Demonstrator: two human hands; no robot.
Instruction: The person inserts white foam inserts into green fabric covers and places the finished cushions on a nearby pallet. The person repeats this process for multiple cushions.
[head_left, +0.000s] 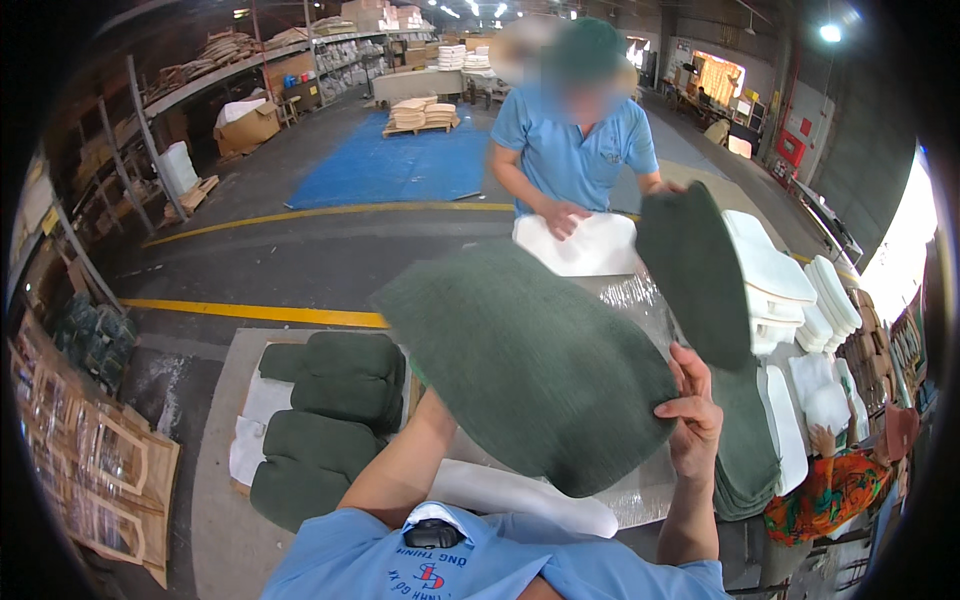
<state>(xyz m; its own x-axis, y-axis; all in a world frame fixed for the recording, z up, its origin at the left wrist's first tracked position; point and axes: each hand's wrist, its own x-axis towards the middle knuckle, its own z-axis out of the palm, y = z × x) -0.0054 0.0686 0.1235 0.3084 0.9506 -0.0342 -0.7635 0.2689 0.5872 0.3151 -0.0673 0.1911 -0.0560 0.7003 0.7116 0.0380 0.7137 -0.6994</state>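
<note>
A large dark green, rounded panel [540, 365], shaped like a chair seat or back, is tilted in front of my chest. My right hand [693, 412] pinches its right edge between thumb and fingers. From the lower left my left forearm [398, 462] reaches under the panel, which hides that hand and its fingers. Across the table a co-worker in a blue shirt [572, 150] holds up another dark green panel [695, 270] in one hand. The co-worker's other hand rests on a white panel [575, 246].
Stacked green pieces [340, 385] lie on a board at my left. Right of me stand a green stack [745, 440] and white stacks [765, 270]. A white roll [525, 497] lies close before me. Another person in a patterned orange top [825, 495] is at far right.
</note>
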